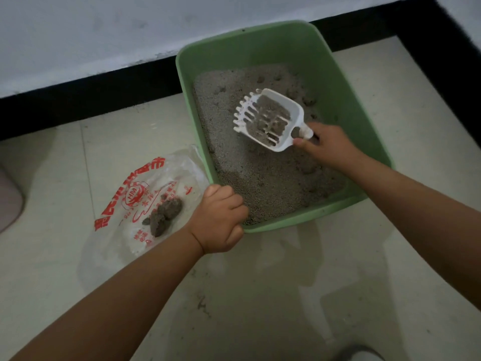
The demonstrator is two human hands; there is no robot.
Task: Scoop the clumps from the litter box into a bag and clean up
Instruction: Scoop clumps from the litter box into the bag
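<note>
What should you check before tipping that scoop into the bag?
1. Right hand holds the scoop handle: ok.
2. Scoop carries litter: ok; whether it holds a clump: cannot tell.
3. Loose litter all sifted through the slots: not ok, some still lies on them.
4. Bag beside the litter box, earlier clumps on it: ok.
5. Bag mouth held open: cannot tell.
6. Left hand steadies the box corner: ok.

Box and bag on the floor

The litter box sits by the wall. The bag lies left of it, clumps inside. The scoop is over the litter.
</note>
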